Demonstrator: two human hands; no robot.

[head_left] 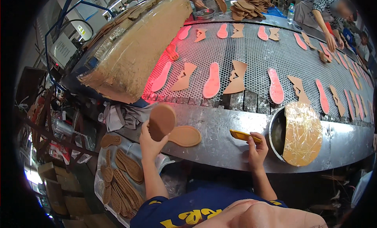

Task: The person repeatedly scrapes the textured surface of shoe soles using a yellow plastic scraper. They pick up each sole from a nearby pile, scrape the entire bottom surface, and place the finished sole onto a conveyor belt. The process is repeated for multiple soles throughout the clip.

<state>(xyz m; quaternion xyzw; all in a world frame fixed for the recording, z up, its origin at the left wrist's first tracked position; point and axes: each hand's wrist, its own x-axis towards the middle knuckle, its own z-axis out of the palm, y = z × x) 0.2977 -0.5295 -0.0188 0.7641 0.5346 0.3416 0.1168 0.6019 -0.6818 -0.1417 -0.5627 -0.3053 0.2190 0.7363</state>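
Observation:
Upright in my left hand [150, 147] is a brown shoe sole [162, 121], gripped near its lower end by my fingers and thumb. A second tan sole [185, 136] lies just right of it on the metal ledge [214, 149]. My right hand [257, 148] pinches a flat yellow tool [244, 136], dark along one edge; its exact kind is unclear. It is held above the ledge. To the right of that hand stands a round metal pot [278, 135], partly covered by a tan board wrapped in clear film [302, 133].
Beyond the ledge, a mesh conveyor [255, 49] carries pink-faced sole pieces [212, 80] and brown cut-out pieces [236, 77]. A large film-wrapped cover [137, 51] rises at left. Below it sits a plastic-lined bin of soles [121, 181]. A co-worker's hands [331, 42] reach over the belt's far right.

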